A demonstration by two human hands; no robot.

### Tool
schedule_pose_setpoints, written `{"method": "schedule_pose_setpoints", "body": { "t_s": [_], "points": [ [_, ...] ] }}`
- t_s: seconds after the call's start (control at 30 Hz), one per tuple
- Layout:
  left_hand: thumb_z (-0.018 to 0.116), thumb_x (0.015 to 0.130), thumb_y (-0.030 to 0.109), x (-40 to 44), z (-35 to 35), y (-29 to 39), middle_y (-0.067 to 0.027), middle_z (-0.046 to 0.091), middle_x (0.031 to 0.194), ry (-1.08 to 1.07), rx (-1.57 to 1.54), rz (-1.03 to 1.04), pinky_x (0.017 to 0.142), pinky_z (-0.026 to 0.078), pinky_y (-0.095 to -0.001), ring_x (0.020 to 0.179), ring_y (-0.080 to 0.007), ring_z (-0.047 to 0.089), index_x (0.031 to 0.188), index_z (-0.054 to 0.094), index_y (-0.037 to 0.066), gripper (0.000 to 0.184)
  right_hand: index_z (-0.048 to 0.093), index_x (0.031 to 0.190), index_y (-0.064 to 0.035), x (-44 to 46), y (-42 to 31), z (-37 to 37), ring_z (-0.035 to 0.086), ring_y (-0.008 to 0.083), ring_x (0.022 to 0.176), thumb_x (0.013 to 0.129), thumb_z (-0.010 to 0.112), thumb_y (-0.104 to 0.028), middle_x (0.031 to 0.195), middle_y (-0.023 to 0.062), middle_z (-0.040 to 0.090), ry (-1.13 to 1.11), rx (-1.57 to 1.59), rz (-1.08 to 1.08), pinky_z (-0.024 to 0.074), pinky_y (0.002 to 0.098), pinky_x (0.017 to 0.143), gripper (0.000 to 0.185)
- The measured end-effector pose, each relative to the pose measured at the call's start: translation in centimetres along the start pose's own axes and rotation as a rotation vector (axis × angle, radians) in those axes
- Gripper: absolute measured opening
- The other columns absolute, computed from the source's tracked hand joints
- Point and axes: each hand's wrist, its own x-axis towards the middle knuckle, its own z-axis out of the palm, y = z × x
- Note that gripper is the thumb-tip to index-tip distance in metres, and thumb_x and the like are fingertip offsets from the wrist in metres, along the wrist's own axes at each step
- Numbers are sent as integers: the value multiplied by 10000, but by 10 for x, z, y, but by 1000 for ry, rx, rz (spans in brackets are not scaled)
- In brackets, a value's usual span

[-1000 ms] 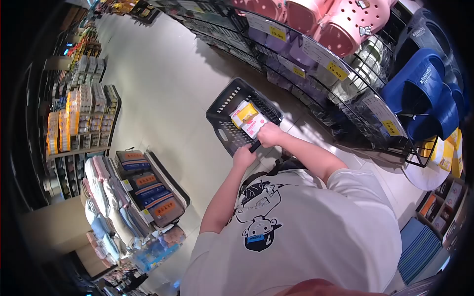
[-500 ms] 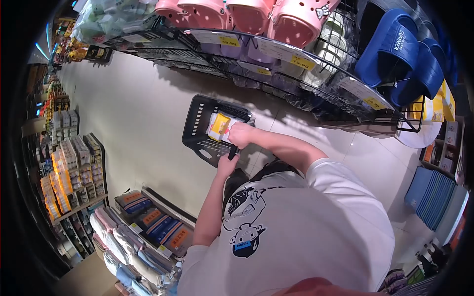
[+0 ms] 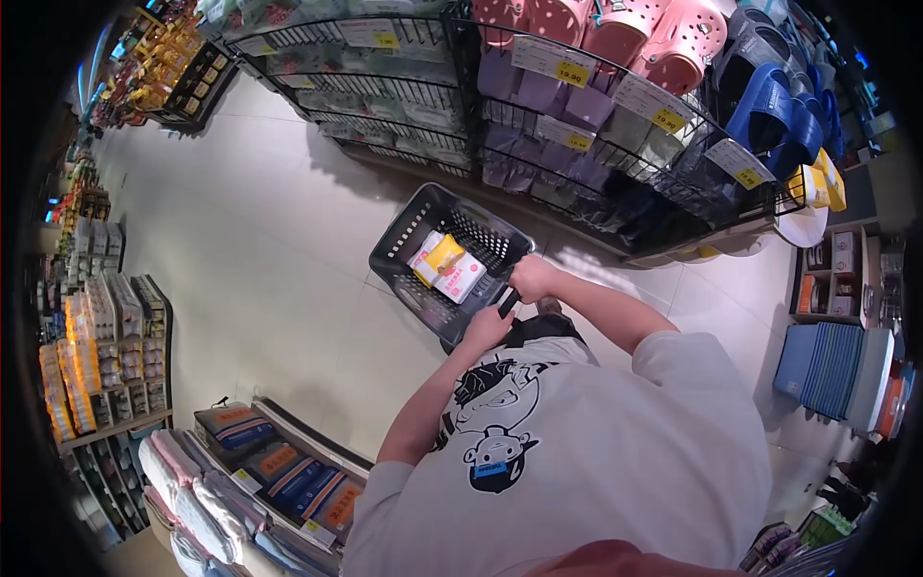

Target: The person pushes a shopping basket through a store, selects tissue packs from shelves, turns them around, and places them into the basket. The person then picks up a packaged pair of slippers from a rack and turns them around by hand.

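A dark grey basket [image 3: 404, 223] with perforated sides hangs in front of my body. Inside it lie a white package with pink print [image 3: 459, 279] and a yellow package [image 3: 443, 258]. My left hand [image 3: 488, 328] is closed round the black handle [image 3: 509, 303] at the basket's near end. Just to its right, my right hand [image 3: 534, 278] is closed at the same handle, near the basket's right corner. The packages touch neither hand.
Wire racks with pink clogs [image 3: 615, 34], blue slippers [image 3: 766, 111] and price tags stand ahead and to the right. Folded textiles [image 3: 207, 500] and packaged goods [image 3: 279, 462] lie at the lower left. Stocked shelves [image 3: 120, 346] line the left side; striped blue goods [image 3: 829, 370] sit at the right.
The view has shifted, and more of the wire racks shows ahead. Both hands keep hold of the handle, and the packages inside the basket show more fully than half a second ago.
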Motion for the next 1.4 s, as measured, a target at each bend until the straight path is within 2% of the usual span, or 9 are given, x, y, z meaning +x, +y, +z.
{"method": "schedule_pose_setpoints", "body": {
  "t_s": [0.27, 0.57, 0.67, 0.73, 0.77, 0.83, 1.0, 1.13, 1.4],
  "points": [
    [628, 886, 426, -72, -49, -85, -201, 735, 939, -262, 153, 89, 829, 567, -496, 907, -390, 711, 1024, 743, 83, 388, 745, 784, -124, 9, -140, 37, 713, 342, 780, 680, 678, -242, 751, 140, 707, -115, 104, 348, 575, 458, 745, 171],
    [685, 812, 429, -138, -67, -120, -148, 747, 950, -223, 493, 255, 798, 581, -471, 929, -353, 718, 1011, 761, 141, 358, 760, 860, -99, -22, -250, 74, 715, 372, 814, 745, 701, -322, 820, 183, 723, -31, 291, 497, 574, 474, 793, 258],
    [742, 751, 288, -157, -61, -131, -129, 729, 919, -112, 601, 246, 917, 538, -462, 946, -318, 700, 974, 728, 107, 288, 755, 913, -106, -32, -270, 86, 708, 388, 819, 759, 704, -383, 838, 196, 723, 91, 434, 445, 570, 485, 793, 321],
    [788, 679, 181, -176, -53, -140, -104, 684, 1018, 155, 580, 334, 1087, 397, -526, 1071, -305, 622, 1055, 670, 111, 401, 734, 992, -91, -35, -281, 99, 703, 400, 854, 787, 704, -397, 879, 207, 724, 156, 629, 387, 561, 492, 820, 370],
    [788, 679, 181, -182, -48, -145, -104, 684, 1018, 155, 599, 318, 1087, 397, -526, 1071, -305, 622, 1055, 670, 111, 401, 723, 1032, -83, -36, -289, 108, 700, 406, 871, 801, 705, -404, 899, 212, 724, 181, 731, 359, 556, 495, 834, 396],
    [812, 635, 118, -202, -46, -145, -93, 613, 1137, 341, 690, 396, 1153, 246, -611, 1176, -300, 526, 1170, 610, 114, 572, 690, 1117, -72, -32, -308, 118, 693, 416, 918, 818, 703, -409, 955, 231, 719, 195, 839, 303, 549, 489, 860, 451],
    [789, 622, 56, -213, -54, -159, -76, 555, 1201, 427, 727, 365, 1139, 200, -682, 1241, -299, 470, 1229, 601, 140, 640, 492, 1412, -31, -13, -337, 134, 648, 456, 1083, 879, 678, -438, 1151, 293, 675, 121, 940, 194, 512, 471, 956, 696],
    [754, 669, 72, -203, -75, -171, -71, 567, 1178, 329, 706, 559, 1118, 219, -637, 1219, -294, 484, 1148, 631, 126, 497, 571, 1254, 9, -7, -342, 121, 660, 432, 1058, 879, 689, -398, 1114, 282, 685, 145, 986, 165, 517, 460, 932, 565],
    [750, 664, 89, -153, -111, -194, -71, 573, 1155, 280, 718, 787, 1113, 237, -639, 1207, -301, 495, 1138, 630, 128, 491, 607, 1143, 38, 51, -347, 128, 685, 317, 953, 848, 729, -297, 1017, 240, 701, 272, 1172, 280, 528, 409, 861, 463]
  ]
}}
